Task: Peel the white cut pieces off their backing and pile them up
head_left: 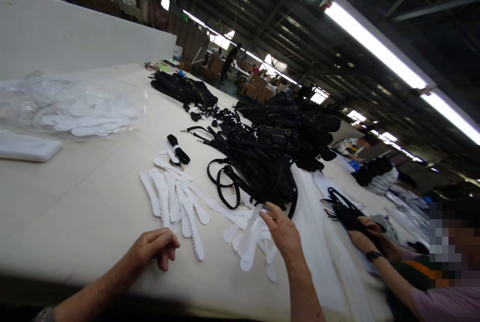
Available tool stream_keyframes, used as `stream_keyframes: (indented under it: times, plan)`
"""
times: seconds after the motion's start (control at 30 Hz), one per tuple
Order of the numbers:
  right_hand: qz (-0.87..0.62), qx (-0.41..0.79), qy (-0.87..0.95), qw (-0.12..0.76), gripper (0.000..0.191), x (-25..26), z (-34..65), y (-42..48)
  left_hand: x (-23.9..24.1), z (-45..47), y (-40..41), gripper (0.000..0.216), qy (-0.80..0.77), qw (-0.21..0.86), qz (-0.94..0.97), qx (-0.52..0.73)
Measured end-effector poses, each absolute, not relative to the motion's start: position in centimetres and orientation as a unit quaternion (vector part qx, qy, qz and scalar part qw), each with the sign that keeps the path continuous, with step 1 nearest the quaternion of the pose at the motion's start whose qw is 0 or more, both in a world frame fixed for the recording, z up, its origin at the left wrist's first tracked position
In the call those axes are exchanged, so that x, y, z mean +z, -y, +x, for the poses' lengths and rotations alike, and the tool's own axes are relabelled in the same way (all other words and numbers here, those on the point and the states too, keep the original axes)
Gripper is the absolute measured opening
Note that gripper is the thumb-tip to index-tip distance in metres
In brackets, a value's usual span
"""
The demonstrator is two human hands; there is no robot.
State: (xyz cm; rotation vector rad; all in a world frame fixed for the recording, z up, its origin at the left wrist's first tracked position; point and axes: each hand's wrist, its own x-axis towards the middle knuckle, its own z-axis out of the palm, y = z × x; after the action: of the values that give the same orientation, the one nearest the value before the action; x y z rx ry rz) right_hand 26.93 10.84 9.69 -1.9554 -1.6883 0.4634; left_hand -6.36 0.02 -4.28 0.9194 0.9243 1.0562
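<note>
My right hand [281,229] pinches the upper end of a white strip [248,247] with a rounded end, above a loose pile of similar pieces. My left hand [157,248] is closed, its fingers curled downward, with nothing visible in them. Just beyond it lies a fan of white strips with toothed edges and rounded ends [176,194]. Behind the right hand is a heap of black straps [258,167] with metal clips. A folded bundle of black strap [177,150] with a white band lies farther left.
Black bags [277,117] are piled toward the back of the white table [93,202]. A clear plastic bag of white pieces [90,112] lies at left, near a white block [28,146]. At right, a co-worker's hands [362,239] handle a black item [343,209].
</note>
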Motion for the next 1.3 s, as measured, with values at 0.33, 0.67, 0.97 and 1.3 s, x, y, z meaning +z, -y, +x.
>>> stream_keyframes:
  times: [0.33, 0.67, 0.97, 1.3]
  plan:
    - [-0.566, 0.137, 0.798, 0.157, 0.018, 0.4, 13.6, -5.0, -4.2, -6.1, -0.3, 0.038, -0.428, 0.661, 0.408, 0.463]
    - [-0.545, 0.149, 0.807, 0.171, 0.024, 3.9, 17.3, -6.3, -2.1, -7.5, 0.4, 0.039, -0.457, 0.611, 0.309, 0.568]
    - [-0.342, 0.155, 0.908, 0.186, 0.025, 7.2, 15.4, -4.6, 1.1, -5.5, -0.7, 0.033, -0.417, 0.609, 0.589, 0.330]
    - [-0.428, 0.199, 0.833, 0.288, 0.074, 3.1, 14.5, -1.8, -2.3, -3.9, -0.5, 0.047, -0.448, 0.649, 0.499, 0.360]
